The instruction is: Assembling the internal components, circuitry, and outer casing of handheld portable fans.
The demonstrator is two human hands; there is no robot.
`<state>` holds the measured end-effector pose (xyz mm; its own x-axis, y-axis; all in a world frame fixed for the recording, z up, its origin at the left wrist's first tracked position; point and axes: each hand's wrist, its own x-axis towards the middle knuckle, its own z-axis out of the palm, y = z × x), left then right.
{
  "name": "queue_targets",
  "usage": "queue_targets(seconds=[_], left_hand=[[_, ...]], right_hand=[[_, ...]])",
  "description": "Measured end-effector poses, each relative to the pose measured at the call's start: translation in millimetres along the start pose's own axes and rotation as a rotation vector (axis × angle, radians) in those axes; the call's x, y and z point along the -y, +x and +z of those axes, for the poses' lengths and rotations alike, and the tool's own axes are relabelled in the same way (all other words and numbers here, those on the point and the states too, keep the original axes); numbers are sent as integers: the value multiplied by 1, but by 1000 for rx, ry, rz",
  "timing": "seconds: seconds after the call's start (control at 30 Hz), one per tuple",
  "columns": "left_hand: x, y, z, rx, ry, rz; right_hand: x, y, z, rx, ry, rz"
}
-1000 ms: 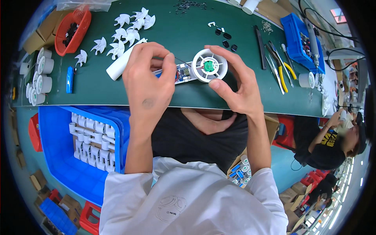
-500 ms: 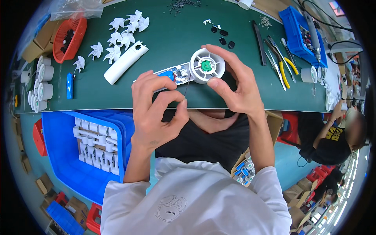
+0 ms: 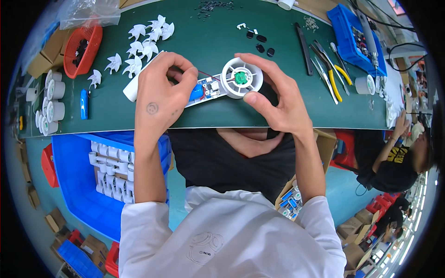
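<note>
On the green table mat (image 3: 222, 41) lies a small white hand-fan body: a round white head (image 3: 241, 78) with a green motor hub, joined to an open handle (image 3: 206, 89) showing a circuit board and a blue battery cell. My right hand (image 3: 273, 99) grips the round head between thumb and fingers. My left hand (image 3: 162, 95) pinches the handle near the battery. Under my left hand lies a white handle cover (image 3: 131, 90).
White fan blades (image 3: 139, 41) are scattered at the upper left beside a red basket (image 3: 81, 46). White cylinders (image 3: 48, 102) line the left edge. Pliers and tools (image 3: 331, 69) lie right. A blue bin (image 3: 97, 176) of white parts sits below the table. Another person sits at far right.
My left hand rose from below the table edge back onto the handle. The fan body shifted slightly. My right hand stayed on the round head.
</note>
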<state>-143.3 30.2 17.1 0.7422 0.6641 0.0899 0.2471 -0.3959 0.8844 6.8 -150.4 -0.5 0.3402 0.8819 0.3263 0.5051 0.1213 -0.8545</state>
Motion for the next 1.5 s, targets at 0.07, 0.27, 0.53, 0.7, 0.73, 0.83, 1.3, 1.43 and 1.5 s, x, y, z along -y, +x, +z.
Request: queue_targets(seconds=[0.07, 0.27, 0.53, 0.7, 0.73, 0.83, 1.3, 1.43, 1.5], left_hand=[[2, -2, -5, -21, 51, 149], [-8, -45, -9, -30, 305, 487], [-10, -54, 8, -123, 262, 454], [-4, -20, -5, -116, 142, 251], [-3, -12, -7, -101, 134, 259], [-6, 4, -6, 0, 164, 132], [-19, 10, 13, 914, -972, -302], [-38, 32, 43, 999, -1109, -179], [-45, 41, 54, 768, -1025, -102]], right_hand=[[-2, -1, -1, -3, 1, 19], [-2, -2, 0, -24, -13, 2], [-4, -3, 0, -13, -6, 10], [0, -2, -1, 1, -53, -35], [-1, -1, 0, -2, -39, -31], [-2, 0, 0, 1, -25, -13], [23, 14, -51, 116, 365, -39], [24, 33, -79, 35, 64, -248], [35, 28, -87, -269, -189, -277]])
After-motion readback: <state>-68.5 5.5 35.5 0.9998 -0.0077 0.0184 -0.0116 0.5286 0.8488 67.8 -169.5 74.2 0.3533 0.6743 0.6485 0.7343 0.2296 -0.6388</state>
